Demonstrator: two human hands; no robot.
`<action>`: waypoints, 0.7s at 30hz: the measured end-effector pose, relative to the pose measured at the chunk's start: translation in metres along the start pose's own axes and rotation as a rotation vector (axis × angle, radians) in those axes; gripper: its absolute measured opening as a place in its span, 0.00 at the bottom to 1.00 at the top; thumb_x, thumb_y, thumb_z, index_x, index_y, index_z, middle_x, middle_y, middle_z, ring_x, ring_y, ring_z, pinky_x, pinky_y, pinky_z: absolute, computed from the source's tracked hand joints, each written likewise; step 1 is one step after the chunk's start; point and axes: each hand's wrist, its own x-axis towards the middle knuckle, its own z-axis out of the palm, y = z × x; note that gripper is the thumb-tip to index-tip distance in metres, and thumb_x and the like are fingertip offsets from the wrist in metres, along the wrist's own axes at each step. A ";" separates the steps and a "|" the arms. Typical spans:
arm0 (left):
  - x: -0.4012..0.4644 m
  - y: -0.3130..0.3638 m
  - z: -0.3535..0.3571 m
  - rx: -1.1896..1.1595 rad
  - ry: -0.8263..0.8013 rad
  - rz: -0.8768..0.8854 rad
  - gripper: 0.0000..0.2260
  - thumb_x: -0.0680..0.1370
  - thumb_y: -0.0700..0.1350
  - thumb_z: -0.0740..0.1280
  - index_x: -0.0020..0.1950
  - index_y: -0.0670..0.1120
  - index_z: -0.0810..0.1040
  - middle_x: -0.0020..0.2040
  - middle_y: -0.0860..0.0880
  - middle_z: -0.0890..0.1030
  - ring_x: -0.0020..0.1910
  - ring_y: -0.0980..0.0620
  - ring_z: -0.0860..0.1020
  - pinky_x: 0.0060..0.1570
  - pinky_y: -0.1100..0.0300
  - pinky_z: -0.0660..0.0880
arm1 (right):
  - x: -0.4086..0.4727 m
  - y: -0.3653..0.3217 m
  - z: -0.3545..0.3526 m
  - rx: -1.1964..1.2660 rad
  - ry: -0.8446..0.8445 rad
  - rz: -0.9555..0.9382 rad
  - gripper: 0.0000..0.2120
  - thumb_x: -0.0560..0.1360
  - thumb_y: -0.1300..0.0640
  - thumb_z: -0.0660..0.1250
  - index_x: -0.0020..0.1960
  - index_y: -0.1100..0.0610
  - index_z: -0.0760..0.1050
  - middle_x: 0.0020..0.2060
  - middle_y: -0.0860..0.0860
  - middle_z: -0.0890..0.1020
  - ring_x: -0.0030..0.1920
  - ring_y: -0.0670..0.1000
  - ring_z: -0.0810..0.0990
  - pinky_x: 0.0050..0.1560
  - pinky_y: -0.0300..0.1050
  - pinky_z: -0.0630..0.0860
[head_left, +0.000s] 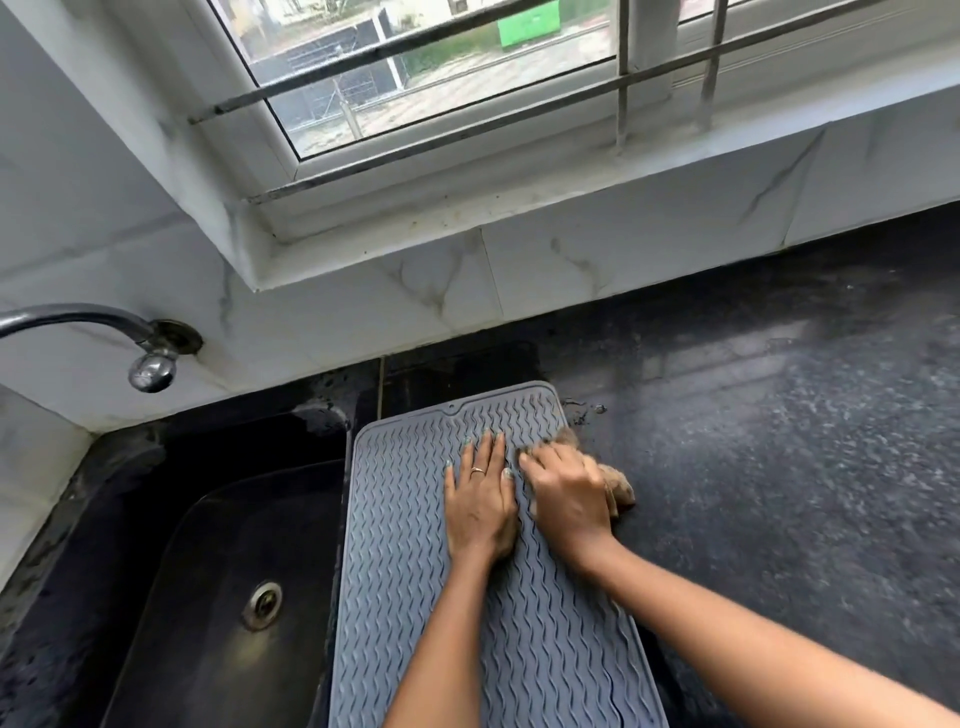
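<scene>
mat (405, 519): grey, rubbery, ribbed with wavy lines and rimmed all round; flat on the left part of the table, long left side along the sink's rim, far short end stopping short of the table's back edge, near end cut off by the bottom of the view.
cloth (618, 486): brown and bunched up; at the mat's right edge, toward its far right corner, partly on the mat and partly on the bare table; mostly covered, showing only past the knuckles and beyond the fingertips.
right hand (569, 499): on top of the cloth, grasping it with bent fingers and pressing it down; fingertips blurred.
left hand (480, 499): released, palm down, fingers straight and close together, pressing flat on the mat's far half, just beside the right hand.
ring (478, 471): thin band on one finger of the left hand.
table (779, 467): dark speckled stone with a dull grey sheen, stretching from the mat to the right.
wet spots (587, 410): small, on the table just beyond the mat's far right corner.
sink (208, 519): dark, sunk into the table's left end.
drain (263, 604): metal, in the sink's floor.
tap (150, 366): metal, fixed to the wall above the sink's back corner, spout running off to the left.
wall (363, 312): white marbled tiles along the table's back edge.
window (415, 78): white frame with metal bars, above the wall.
</scene>
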 end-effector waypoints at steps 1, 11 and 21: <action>0.000 0.000 -0.001 -0.004 -0.003 0.002 0.23 0.83 0.51 0.48 0.78 0.55 0.46 0.79 0.56 0.48 0.78 0.54 0.47 0.75 0.52 0.40 | -0.016 0.001 -0.004 0.037 0.015 0.000 0.08 0.66 0.67 0.69 0.41 0.57 0.82 0.39 0.52 0.85 0.40 0.55 0.82 0.37 0.47 0.77; -0.028 -0.001 -0.007 -0.107 -0.003 0.076 0.24 0.82 0.49 0.52 0.77 0.54 0.50 0.76 0.59 0.47 0.78 0.55 0.46 0.74 0.56 0.37 | 0.033 0.011 -0.037 0.371 -0.070 0.210 0.16 0.72 0.64 0.61 0.53 0.51 0.81 0.52 0.48 0.83 0.55 0.50 0.77 0.58 0.48 0.72; -0.038 -0.009 -0.001 -0.037 0.019 0.111 0.24 0.83 0.49 0.50 0.78 0.55 0.46 0.76 0.61 0.44 0.75 0.62 0.42 0.75 0.58 0.41 | 0.017 0.003 0.003 0.122 -0.125 0.124 0.19 0.66 0.64 0.64 0.55 0.53 0.80 0.53 0.50 0.82 0.56 0.54 0.77 0.55 0.50 0.73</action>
